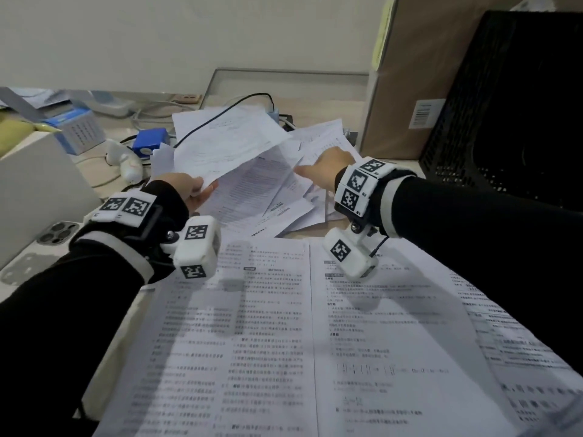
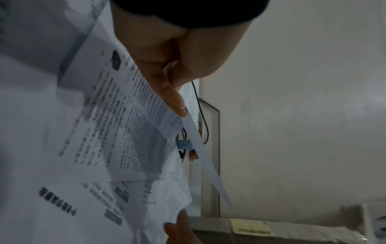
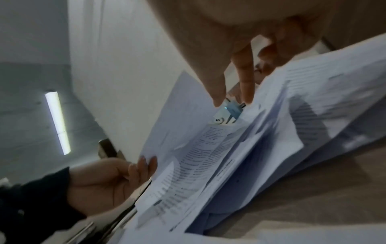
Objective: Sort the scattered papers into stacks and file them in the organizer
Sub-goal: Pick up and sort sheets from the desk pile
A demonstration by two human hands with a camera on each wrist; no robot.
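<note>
A loose pile of printed papers point(image 1: 277, 190) lies mid-desk. My left hand point(image 1: 194, 189) pinches the near corner of one lifted sheet point(image 1: 227, 143), which tilts up over the pile; thumb and finger clamp its edge point(image 2: 177, 107) in the left wrist view. My right hand point(image 1: 326, 167) reaches over the right side of the pile, its straight fingers point(image 3: 246, 85) touching the top sheets without gripping. The right wrist view shows the left hand point(image 3: 117, 173) holding the raised sheet point(image 3: 177, 118). A black mesh organizer point(image 1: 504, 105) stands at the right.
Large printed sheets point(image 1: 315, 326) cover the near desk under both wrists. A cardboard box point(image 1: 410, 89) stands behind the pile beside the organizer. A phone point(image 1: 53, 231), a white box point(image 1: 31, 184), a blue box point(image 1: 148, 141) and cables point(image 1: 220, 118) crowd the left.
</note>
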